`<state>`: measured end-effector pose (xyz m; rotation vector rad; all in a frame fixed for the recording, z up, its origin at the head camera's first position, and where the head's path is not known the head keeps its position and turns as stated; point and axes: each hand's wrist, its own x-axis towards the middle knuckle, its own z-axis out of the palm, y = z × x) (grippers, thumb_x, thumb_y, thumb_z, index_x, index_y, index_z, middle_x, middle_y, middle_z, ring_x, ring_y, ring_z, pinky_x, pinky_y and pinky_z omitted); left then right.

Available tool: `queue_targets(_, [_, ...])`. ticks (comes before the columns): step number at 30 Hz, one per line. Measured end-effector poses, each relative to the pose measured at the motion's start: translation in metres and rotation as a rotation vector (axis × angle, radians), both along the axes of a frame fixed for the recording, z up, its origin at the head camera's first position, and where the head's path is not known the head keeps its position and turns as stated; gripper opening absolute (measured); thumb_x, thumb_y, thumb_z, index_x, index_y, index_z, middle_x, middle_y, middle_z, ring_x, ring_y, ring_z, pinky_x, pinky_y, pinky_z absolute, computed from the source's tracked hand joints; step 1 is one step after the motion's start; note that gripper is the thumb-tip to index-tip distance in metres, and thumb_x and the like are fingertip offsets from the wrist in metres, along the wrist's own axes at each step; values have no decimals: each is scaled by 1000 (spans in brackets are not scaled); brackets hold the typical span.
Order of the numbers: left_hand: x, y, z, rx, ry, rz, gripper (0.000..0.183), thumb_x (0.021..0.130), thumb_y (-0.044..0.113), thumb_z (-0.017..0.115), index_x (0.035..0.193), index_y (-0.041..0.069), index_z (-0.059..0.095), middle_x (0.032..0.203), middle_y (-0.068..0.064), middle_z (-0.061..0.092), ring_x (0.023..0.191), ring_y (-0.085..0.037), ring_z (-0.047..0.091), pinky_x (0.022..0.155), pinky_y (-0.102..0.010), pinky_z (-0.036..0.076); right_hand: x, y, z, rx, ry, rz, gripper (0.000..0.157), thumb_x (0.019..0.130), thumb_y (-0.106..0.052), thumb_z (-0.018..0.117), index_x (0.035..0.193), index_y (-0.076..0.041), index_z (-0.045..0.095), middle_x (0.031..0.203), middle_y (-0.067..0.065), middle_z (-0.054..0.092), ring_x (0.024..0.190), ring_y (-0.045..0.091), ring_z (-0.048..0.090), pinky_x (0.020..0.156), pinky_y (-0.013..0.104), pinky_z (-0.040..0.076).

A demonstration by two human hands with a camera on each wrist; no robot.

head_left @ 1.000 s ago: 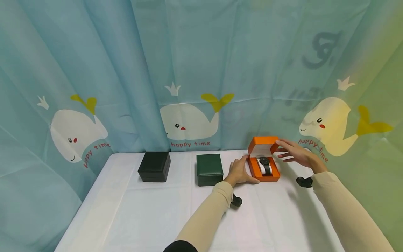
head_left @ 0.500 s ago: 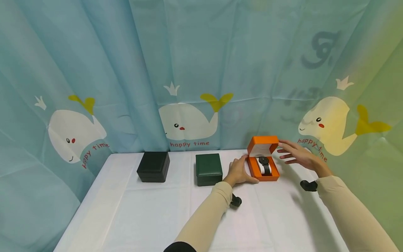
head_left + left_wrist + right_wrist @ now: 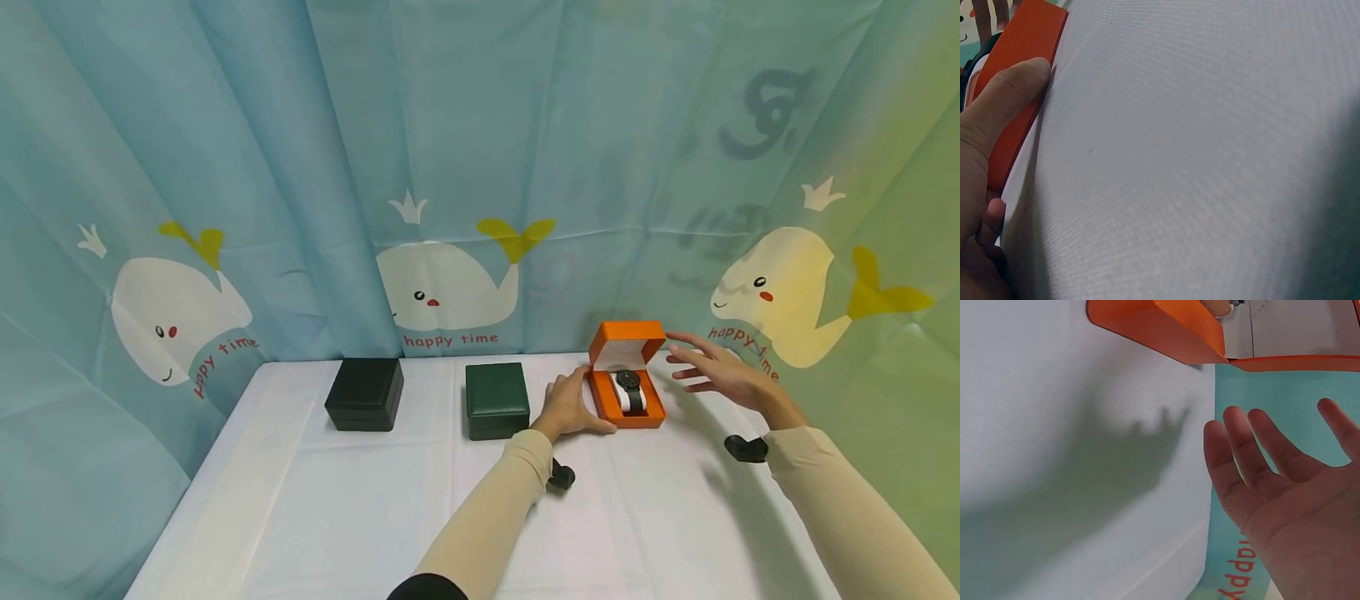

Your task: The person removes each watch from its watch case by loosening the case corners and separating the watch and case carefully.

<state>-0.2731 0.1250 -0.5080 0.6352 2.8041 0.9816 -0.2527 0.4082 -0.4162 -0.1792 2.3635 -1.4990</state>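
Note:
An orange watch box point(image 3: 626, 421) stands on the table with its lid point(image 3: 628, 333) raised, showing a pale lining. Inside, a dark wristwatch point(image 3: 630, 385) is wrapped round a white cushion. My left hand point(image 3: 566, 407) grips the box at its left side; in the left wrist view the thumb point(image 3: 1016, 81) presses on the orange front wall and the other fingers lie by the side. To the right of the lid hovers my right hand point(image 3: 723, 375), fingers spread. In the right wrist view a gap shows between its fingertips point(image 3: 1232, 415) and the box.
A green box point(image 3: 497, 400) with its lid down stands just left of my left hand. Further left is a closed black box point(image 3: 365, 394). A white cloth covers the table point(image 3: 360, 517), and a blue whale-print curtain point(image 3: 450, 167) hangs right behind its back edge.
My right hand has drawn back a little to the right, from the lid's edge to a small gap beside it. The left hand and the box stay in place.

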Motion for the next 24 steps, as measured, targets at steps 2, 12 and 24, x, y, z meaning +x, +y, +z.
queue_targets(2, [0, 0, -1, 0, -9, 3, 112, 64, 52, 97, 156, 18, 42, 146, 5, 56, 120, -15, 51, 103, -28, 39, 2, 0, -1, -7, 3, 0, 71, 111, -42, 42, 164, -6, 11, 157, 39, 27, 132, 59, 44, 101, 61, 48])
queue_targets(12, [-1, -1, -1, -14, -4, 1, 110, 65, 52, 96, 155, 19, 42, 145, 6, 56, 119, -13, 51, 102, -27, 38, 11, -1, -5, -16, 7, 14, 70, 111, -37, 44, 164, -6, 12, 157, 38, 28, 132, 57, 46, 98, 53, 53])
queue_targets(24, [-4, 1, -5, -12, 0, 7, 114, 63, 54, 96, 156, 19, 41, 146, 7, 55, 120, -13, 50, 101, -26, 38, 16, -1, -18, 1, 26, 31, 67, 109, -31, 52, 163, -6, 20, 158, 35, 31, 128, 53, 52, 93, 49, 56])
